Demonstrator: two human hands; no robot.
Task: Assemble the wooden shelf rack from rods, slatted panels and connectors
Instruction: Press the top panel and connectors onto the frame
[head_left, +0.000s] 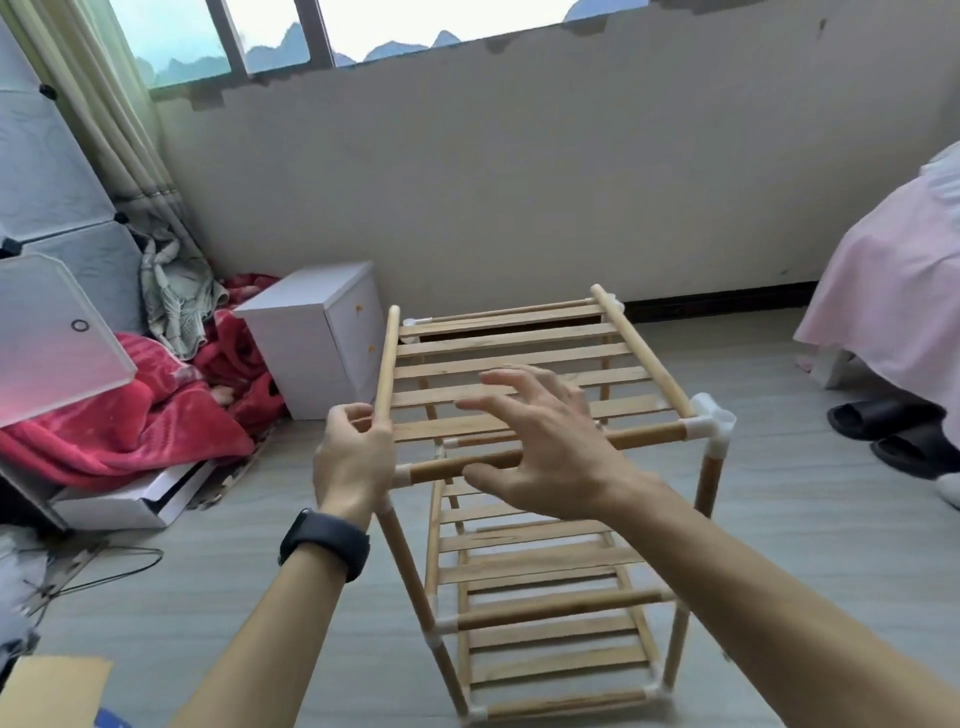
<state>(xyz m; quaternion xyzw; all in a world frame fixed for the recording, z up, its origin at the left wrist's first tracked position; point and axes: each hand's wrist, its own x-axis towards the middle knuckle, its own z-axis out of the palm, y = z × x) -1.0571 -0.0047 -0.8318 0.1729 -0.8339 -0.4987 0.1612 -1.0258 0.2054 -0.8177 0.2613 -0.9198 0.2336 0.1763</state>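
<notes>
A wooden shelf rack (540, 566) of rods, slatted panels and white plastic connectors stands on the floor in front of me. Its top slatted panel (519, 358) lies between two side rods. My left hand (353, 457) grips the near end of the left side rod (387, 358) at the front left corner. My right hand (540, 431) hovers with spread fingers over the front top rod (644, 434) and holds nothing. A white corner connector (711, 415) caps the front right corner. Lower slatted shelves show beneath.
A white box (317, 338) sits left of the rack by red cloth (130, 415). A plastic cabinet (52, 208) stands at far left. Pink bedding (898, 291) and black slippers (893, 431) lie at right. Cardboard (47, 691) is at the bottom left.
</notes>
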